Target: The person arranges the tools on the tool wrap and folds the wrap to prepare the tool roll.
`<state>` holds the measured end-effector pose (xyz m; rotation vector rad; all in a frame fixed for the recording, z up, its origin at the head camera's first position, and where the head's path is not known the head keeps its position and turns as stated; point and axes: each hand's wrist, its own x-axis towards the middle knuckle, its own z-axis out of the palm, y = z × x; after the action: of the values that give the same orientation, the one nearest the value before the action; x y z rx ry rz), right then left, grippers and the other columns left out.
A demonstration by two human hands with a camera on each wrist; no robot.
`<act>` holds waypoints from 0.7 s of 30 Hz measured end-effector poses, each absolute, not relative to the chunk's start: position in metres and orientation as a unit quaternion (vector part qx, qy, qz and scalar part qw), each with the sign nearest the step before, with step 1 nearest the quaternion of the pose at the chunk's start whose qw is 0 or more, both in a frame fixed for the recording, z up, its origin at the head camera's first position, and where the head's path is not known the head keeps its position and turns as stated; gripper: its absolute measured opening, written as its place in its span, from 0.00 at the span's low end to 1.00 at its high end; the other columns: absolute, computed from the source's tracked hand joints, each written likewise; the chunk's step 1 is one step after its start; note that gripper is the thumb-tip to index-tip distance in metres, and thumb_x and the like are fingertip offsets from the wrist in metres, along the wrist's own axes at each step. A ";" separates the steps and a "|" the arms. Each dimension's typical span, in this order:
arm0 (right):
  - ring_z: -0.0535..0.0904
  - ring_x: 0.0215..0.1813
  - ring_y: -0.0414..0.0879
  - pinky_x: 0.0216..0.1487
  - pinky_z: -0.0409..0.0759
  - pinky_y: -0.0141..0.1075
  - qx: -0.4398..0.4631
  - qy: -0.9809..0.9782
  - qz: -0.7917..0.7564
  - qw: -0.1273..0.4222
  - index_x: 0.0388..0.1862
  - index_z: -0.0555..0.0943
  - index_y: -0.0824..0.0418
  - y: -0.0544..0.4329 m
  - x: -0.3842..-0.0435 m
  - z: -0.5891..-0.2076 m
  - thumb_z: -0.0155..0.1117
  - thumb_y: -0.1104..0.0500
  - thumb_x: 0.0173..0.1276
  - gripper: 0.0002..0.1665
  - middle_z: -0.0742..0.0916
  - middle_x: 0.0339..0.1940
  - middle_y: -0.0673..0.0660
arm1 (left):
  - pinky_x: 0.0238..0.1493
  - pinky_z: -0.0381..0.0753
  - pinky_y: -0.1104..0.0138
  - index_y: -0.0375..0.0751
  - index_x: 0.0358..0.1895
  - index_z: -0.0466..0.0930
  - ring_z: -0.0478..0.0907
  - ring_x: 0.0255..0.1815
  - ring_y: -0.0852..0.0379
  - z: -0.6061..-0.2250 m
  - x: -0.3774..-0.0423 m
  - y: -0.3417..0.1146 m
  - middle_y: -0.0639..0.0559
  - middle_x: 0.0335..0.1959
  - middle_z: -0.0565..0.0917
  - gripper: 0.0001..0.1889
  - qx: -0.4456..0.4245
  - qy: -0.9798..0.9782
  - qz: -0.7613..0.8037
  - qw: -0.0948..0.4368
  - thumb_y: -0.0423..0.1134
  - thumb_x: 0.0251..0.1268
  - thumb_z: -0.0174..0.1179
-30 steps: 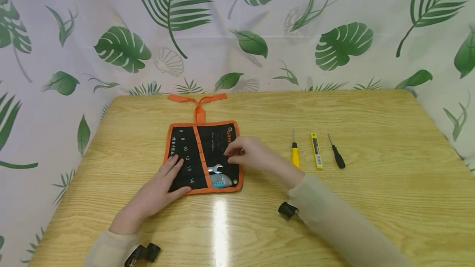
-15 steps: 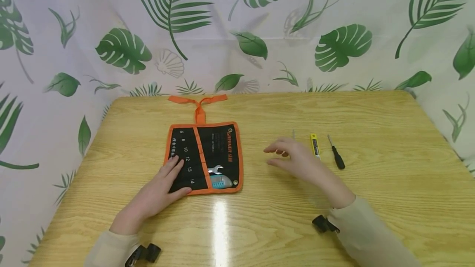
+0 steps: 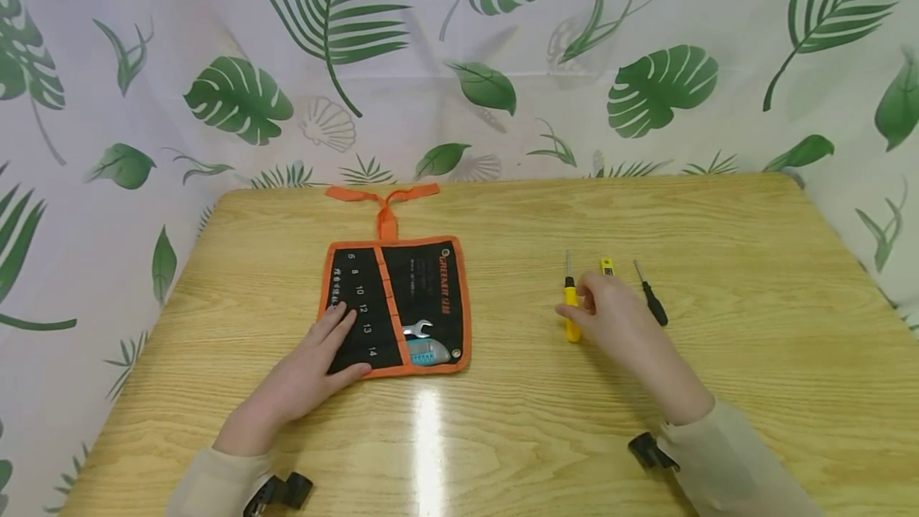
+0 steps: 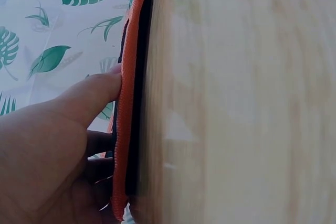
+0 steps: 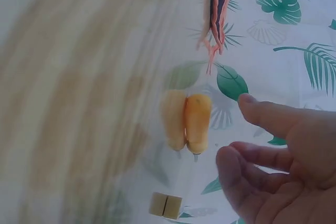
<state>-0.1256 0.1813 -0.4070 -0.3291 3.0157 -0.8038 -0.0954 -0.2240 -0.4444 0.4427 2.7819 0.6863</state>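
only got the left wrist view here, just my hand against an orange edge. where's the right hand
Observer: The right hand is over at the yellow screwdriver, fingers beside its handle; the head view does not show a closed grip.
Operator: anything else near it
Observer: A yellow blade case, partly hidden behind the hand, and a black screwdriver just beyond it.
Operator: and what's my left hand on exactly
Observer: The left hand lies flat on the numbered pockets of the open tool roll.
Operator: anything in the roll
Observer: A small wrench and a blue-grey tool sit in its lower right part.
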 end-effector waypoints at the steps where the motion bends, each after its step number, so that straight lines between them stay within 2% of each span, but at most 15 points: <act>1: 0.65 0.21 0.45 0.22 0.63 0.35 -0.101 0.962 -0.254 0.007 0.30 0.73 0.66 0.182 -0.126 -0.407 0.69 0.55 0.63 0.17 0.73 0.21 0.54 | 0.66 0.57 0.42 0.42 0.76 0.49 0.45 0.74 0.36 -0.444 -0.096 -0.224 0.44 0.77 0.46 0.45 0.151 0.952 0.235 0.121 0.63 0.64 0.55; 13: 0.65 0.20 0.44 0.21 0.61 0.34 -0.075 0.970 -0.224 0.055 0.27 0.70 0.63 0.182 -0.132 -0.411 0.68 0.50 0.63 0.21 0.71 0.18 0.53 | 0.65 0.57 0.42 0.41 0.76 0.49 0.46 0.74 0.35 -0.442 -0.094 -0.223 0.43 0.77 0.46 0.46 0.154 0.952 0.237 0.118 0.64 0.64 0.53; 21: 0.65 0.19 0.43 0.20 0.61 0.33 -0.066 0.969 -0.225 0.084 0.28 0.70 0.63 0.179 -0.131 -0.411 0.68 0.56 0.64 0.17 0.71 0.18 0.53 | 0.66 0.57 0.43 0.40 0.76 0.50 0.45 0.74 0.36 -0.440 -0.092 -0.222 0.43 0.77 0.47 0.46 0.153 0.952 0.237 0.118 0.64 0.64 0.53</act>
<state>-0.1310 0.1791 -0.4111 -0.1970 2.8893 -0.6706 -0.0922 -0.2222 -0.4397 0.4480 2.7843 0.6944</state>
